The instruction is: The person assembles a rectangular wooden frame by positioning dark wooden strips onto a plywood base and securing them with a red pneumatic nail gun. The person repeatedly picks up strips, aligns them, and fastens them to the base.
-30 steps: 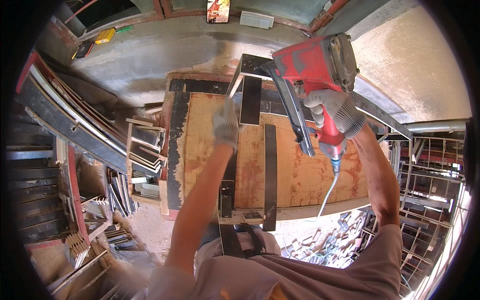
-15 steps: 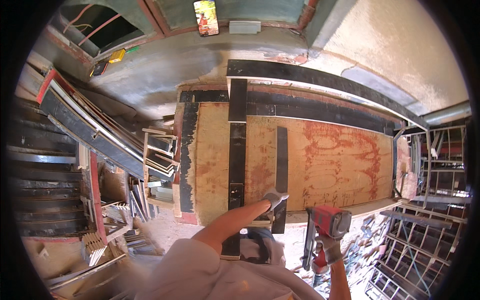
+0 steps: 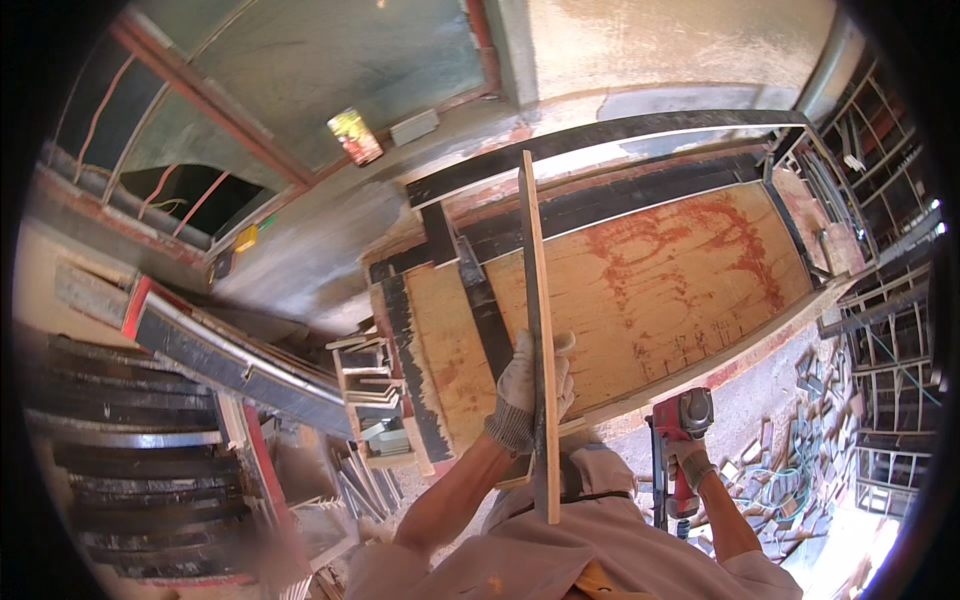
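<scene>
My left hand [image 3: 515,395], in a pale work glove, is wrapped round a long narrow wooden strip [image 3: 543,300] with a dark face and a bare wood edge. The strip is raised above the bench and points away from my body. My gloved right hand [image 3: 688,462] grips the handle of a red and black nail gun [image 3: 682,415] with a long dark magazine, held beyond the bench's near edge. Below the strip lies a stained plywood panel [image 3: 620,330]. Another dark strip [image 3: 484,310] lies across the panel, left of my left hand.
A long dark board [image 3: 620,138] spans the bench's far side. Brightly lit phone [image 3: 355,137] leans by the window. Stacked curved dark boards [image 3: 140,440] stand at left, next to a small wooden rack [image 3: 368,375]. Wood offcuts [image 3: 790,450] litter the floor at right, near metal frames [image 3: 890,400].
My left hand has lifted the strip off the panel and now grips it. The view has turned, and the nail gun stays in my right hand.
</scene>
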`<control>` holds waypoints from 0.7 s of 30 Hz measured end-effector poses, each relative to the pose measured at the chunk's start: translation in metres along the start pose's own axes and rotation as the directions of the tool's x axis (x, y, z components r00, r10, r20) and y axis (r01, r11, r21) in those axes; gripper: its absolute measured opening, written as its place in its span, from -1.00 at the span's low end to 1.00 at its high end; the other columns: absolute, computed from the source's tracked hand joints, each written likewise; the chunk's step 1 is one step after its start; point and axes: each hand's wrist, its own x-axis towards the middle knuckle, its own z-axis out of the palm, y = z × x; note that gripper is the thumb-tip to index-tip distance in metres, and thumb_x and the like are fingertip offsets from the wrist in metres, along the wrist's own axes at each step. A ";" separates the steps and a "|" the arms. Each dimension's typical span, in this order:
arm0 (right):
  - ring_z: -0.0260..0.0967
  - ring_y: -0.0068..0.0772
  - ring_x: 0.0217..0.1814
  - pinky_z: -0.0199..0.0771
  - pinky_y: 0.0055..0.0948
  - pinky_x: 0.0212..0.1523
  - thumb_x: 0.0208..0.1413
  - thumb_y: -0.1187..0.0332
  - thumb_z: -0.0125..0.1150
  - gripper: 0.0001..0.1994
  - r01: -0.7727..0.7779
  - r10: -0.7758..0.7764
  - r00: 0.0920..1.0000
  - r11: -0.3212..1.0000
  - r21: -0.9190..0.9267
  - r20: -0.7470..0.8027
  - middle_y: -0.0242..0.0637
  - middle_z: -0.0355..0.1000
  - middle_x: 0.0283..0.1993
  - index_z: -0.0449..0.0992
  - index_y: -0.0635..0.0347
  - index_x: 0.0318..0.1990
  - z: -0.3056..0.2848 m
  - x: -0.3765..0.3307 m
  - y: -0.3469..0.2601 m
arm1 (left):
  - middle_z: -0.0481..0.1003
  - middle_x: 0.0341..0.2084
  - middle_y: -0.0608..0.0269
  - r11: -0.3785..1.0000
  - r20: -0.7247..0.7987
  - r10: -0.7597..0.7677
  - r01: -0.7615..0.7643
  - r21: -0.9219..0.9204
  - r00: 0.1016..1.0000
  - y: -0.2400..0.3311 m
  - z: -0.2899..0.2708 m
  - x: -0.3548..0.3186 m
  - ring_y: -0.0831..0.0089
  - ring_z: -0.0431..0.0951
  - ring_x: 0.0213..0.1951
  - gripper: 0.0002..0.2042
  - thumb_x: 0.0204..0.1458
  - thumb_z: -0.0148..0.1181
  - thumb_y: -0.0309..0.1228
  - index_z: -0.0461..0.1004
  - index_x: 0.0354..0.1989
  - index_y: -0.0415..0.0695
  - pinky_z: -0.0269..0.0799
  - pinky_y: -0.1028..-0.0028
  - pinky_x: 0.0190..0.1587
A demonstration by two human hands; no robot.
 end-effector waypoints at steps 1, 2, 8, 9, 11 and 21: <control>0.25 -0.48 -0.70 0.29 -0.41 -0.70 -0.01 0.49 0.23 -0.85 0.014 -0.014 1.000 1.000 -0.012 0.024 -0.45 0.27 -0.63 0.49 0.09 -0.24 0.009 0.002 -0.002 | 0.35 -0.75 0.46 0.997 -0.017 0.016 -0.017 -0.069 1.000 0.005 0.000 -0.010 0.58 0.35 -0.75 -0.37 0.28 -0.18 0.22 0.48 0.05 -0.15 0.26 0.54 -0.71; 0.25 -0.48 -0.69 0.29 -0.41 -0.70 0.00 0.49 0.23 -0.85 0.025 -0.023 0.999 0.999 -0.032 0.036 -0.44 0.27 -0.63 0.49 0.09 -0.24 0.017 0.000 -0.002 | 0.34 -0.76 0.47 0.995 0.022 0.043 -0.041 -0.092 0.999 0.009 -0.005 -0.020 0.58 0.35 -0.75 -0.37 0.29 -0.18 0.22 0.48 0.05 -0.14 0.27 0.54 -0.71; 0.26 -0.48 -0.69 0.30 -0.42 -0.69 0.00 0.48 0.23 -0.86 0.068 -0.054 0.993 0.988 -0.140 0.102 -0.43 0.29 -0.62 0.50 0.09 -0.25 0.054 -0.011 -0.001 | 0.39 -0.75 0.46 0.972 -0.019 0.235 -0.235 -0.010 0.972 0.048 -0.012 -0.056 0.60 0.37 -0.76 -0.39 0.32 -0.18 0.17 0.46 0.09 -0.17 0.27 0.55 -0.74; 0.26 -0.48 -0.69 0.30 -0.42 -0.69 0.00 0.48 0.24 -0.86 0.070 -0.053 0.993 0.985 -0.157 0.109 -0.43 0.29 -0.61 0.50 0.09 -0.25 0.057 -0.012 0.000 | 0.41 -0.74 0.41 0.952 -0.300 0.264 -0.197 0.235 0.917 0.055 -0.015 -0.058 0.58 0.39 -0.76 -0.40 0.30 -0.13 0.17 0.50 0.04 -0.18 0.30 0.56 -0.74; 0.26 -0.48 -0.69 0.30 -0.42 -0.69 0.00 0.47 0.24 -0.86 0.072 -0.053 0.992 0.981 -0.179 0.110 -0.43 0.30 -0.61 0.50 0.10 -0.25 0.060 -0.016 0.003 | 0.53 -0.49 0.26 0.870 -0.461 0.356 -0.108 0.481 0.813 0.057 -0.020 -0.065 0.53 0.52 -0.53 -0.46 0.29 0.00 0.09 0.55 -0.05 -0.23 0.46 0.52 -0.49; 0.27 -0.48 -0.68 0.31 -0.43 -0.68 0.02 0.46 0.24 -0.87 0.016 -0.004 0.998 0.975 -0.221 0.057 -0.41 0.33 -0.60 0.51 0.11 -0.25 0.056 -0.027 0.018 | 0.58 -0.09 -0.14 0.121 -0.034 0.809 -0.111 0.986 0.587 0.016 -0.120 -0.058 0.03 0.59 -0.04 -0.54 0.33 0.02 -0.14 0.42 0.14 -0.32 0.46 0.29 0.01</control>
